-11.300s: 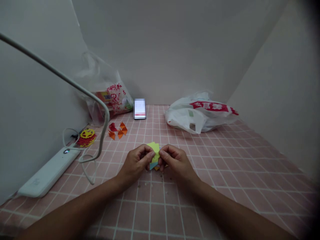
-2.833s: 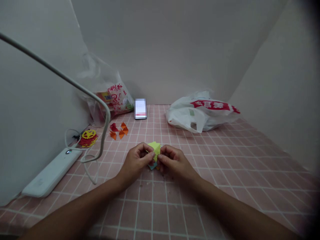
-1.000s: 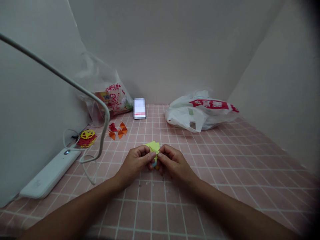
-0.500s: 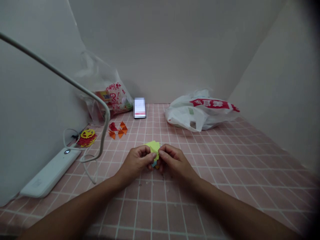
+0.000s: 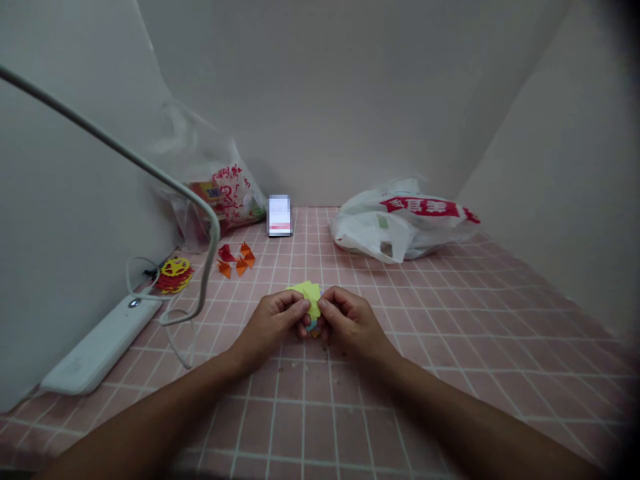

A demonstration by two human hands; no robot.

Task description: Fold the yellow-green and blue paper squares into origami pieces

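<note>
Between my two hands is a yellow paper (image 5: 312,293), small and layered, with bits of blue and orange showing beneath it. My left hand (image 5: 281,319) pinches its left side, thumb on top and fingers curled under. At the right edge of the paper, the thumb and forefinger of my right hand (image 5: 349,317) are pressed together on it. The fingers partly hide the paper's lower part. Beyond the hands to the left lie several small folded orange paper pieces (image 5: 242,268) and a red one (image 5: 227,253).
Yellow and red cut-out shapes (image 5: 173,275) are stacked at the left, by a white oblong device (image 5: 103,343). A white cable (image 5: 213,267) arches over the left side. Behind stand a printed plastic bag (image 5: 235,197), a lit phone (image 5: 279,215) and a white plastic bag (image 5: 370,227).
The yellow paper has shifted slightly and shows a little more of its face between the thumbs. Both hands stay nearly in place, with small finger movements.
</note>
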